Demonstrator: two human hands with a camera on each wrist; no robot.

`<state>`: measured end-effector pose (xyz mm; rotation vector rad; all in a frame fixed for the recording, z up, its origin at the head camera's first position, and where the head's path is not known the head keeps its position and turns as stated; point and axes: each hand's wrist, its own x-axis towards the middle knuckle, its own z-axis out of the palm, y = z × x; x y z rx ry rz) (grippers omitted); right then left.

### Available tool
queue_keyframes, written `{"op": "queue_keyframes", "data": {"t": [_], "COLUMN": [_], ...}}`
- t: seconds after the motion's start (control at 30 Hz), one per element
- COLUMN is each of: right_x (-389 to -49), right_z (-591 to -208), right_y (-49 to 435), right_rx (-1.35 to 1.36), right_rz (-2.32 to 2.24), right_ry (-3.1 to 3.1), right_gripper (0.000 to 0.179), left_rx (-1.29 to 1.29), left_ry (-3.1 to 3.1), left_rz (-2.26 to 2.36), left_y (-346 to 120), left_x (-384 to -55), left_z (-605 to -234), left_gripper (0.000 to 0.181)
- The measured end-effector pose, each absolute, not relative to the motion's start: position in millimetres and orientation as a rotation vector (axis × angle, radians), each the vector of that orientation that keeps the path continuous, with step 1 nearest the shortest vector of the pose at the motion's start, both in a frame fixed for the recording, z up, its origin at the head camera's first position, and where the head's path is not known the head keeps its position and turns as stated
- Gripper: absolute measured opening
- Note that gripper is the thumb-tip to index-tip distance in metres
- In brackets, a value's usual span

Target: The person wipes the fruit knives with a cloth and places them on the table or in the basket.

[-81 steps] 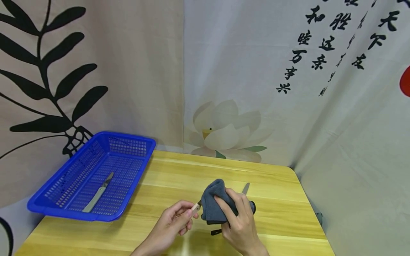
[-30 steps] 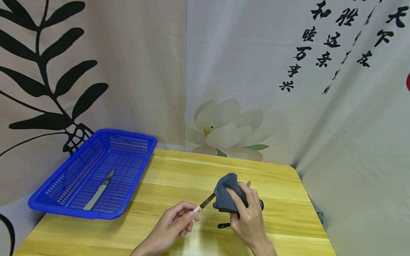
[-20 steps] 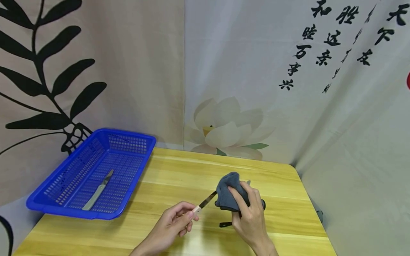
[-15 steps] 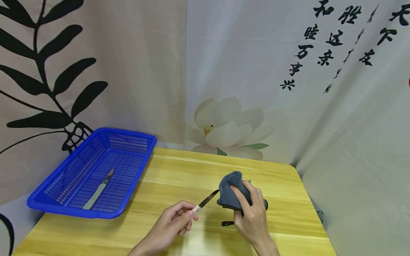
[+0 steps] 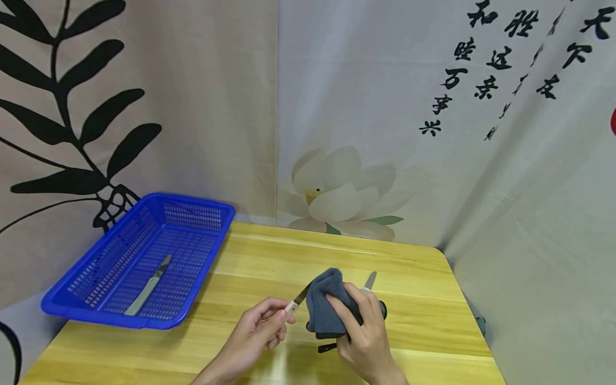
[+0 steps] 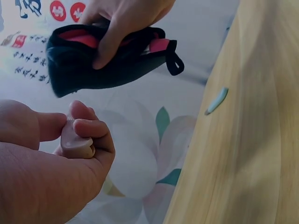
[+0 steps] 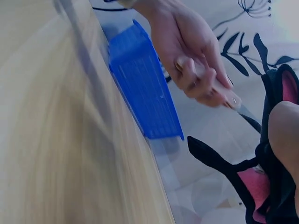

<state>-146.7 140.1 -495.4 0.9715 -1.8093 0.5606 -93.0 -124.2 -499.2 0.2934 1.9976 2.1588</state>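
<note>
My left hand (image 5: 257, 329) pinches the pale handle of a small knife (image 5: 291, 308) between thumb and fingers, blade toward the right. My right hand (image 5: 368, 337) grips a folded dark grey-blue cloth (image 5: 329, 307) with black edging, and the cloth covers the outer part of that blade. Pink lining of the cloth (image 7: 254, 184) and its black loop show in the right wrist view. A second knife (image 5: 370, 280) lies on the table behind the right hand, partly hidden; its pale green handle (image 6: 217, 100) appears in the left wrist view.
A blue perforated basket (image 5: 223, 219) stands at the left of the wooden table (image 5: 269, 251). Inside it lies another knife with a light handle (image 5: 144, 295). Printed curtains (image 5: 216, 107) hang close behind the table and along its right side.
Over the last half second, my right hand has brought the cloth left and down along the blade, from the tip toward the handle. The knife on the table shows more. My left hand has barely moved.
</note>
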Motion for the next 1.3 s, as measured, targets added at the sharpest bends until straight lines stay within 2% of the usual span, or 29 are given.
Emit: {"op": "queue_keyframes", "data": {"t": [0.2, 0.43, 0.7, 0.93, 1.3], "right_x": [-141, -139, -143, -147, -150], "right_z": [-498, -506, -504, -501, -498], "right_y": [128, 126, 129, 135, 144], "right_rx": [1.057, 1.064, 1.035, 0.973, 0.914], "right_rz": [0.537, 0.510, 0.522, 0.537, 0.558], "right_ry": [-1.779, -1.846, -1.875, -1.902, -1.968], "right_gripper": [0.043, 0.053, 0.045, 0.062, 0.061], "left_rx": [0.340, 0.403, 0.437, 0.452, 0.465], "left_ry": [1.936, 1.877, 1.896, 1.959, 1.978], "left_rz": [2.166, 2.166, 2.155, 2.113, 2.088], "left_y": [-124, -124, -123, -122, -123], "left_x": [-94, -94, -94, -94, -93], "left_z": [-499, -502, -503, -502, -500], "left_gripper": [0.040, 0.039, 0.037, 0.035, 0.035]}}
